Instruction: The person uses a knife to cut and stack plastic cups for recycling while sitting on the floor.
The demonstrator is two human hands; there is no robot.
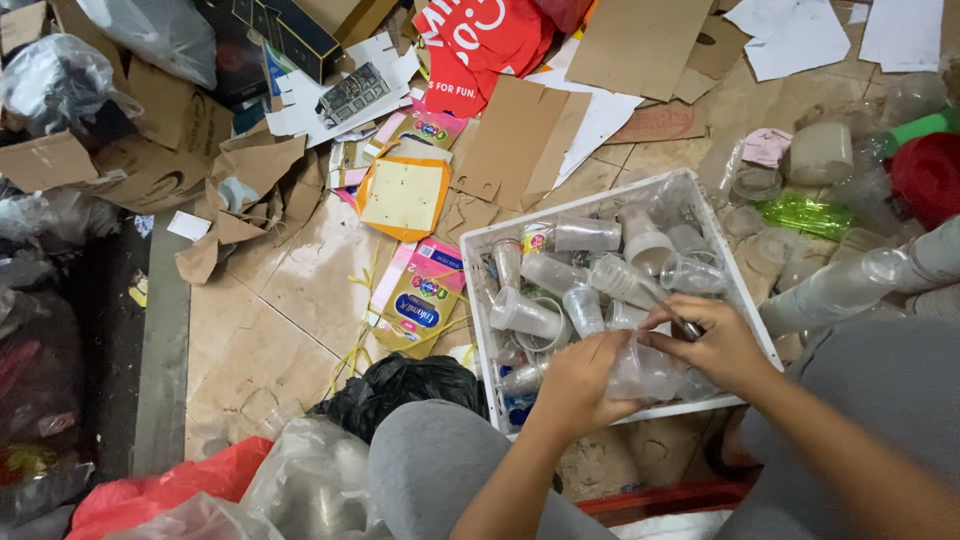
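Head view, one frame, itemised as I see it from my station. Item one: left hand (583, 385), fingers curled and closed around a clear plastic cup (640, 372), gripping its left side. Item two: right hand (712, 345), fingers pressed together on the same cup's upper right edge, with a thin dark tool (688, 329) showing between the fingertips; I cannot tell exactly what the tool is. Item three: the cup itself, transparent and crumpled, held between both hands just above the near edge of a white plastic crate (487, 300). Item four: the crate's contents, many more clear cups lying on their sides, loosely heaped, some with coloured lids or bands. Item five: a stack of nested clear cups (850, 285) lying on its side just right of the crate. Item six: grey-clad knees at the bottom of the frame, either side of the forearms. Item seven: black plastic bag (400, 390) touching the crate's left side. Item eight: flattened cardboard (520, 135), a yellow-and-pink carton (420, 300) and red printed sheet (480, 45) spread over the tiled floor (290, 290) beyond. Item nine: a green bottle (805, 213) and a red rounded object (928, 175) at far right.
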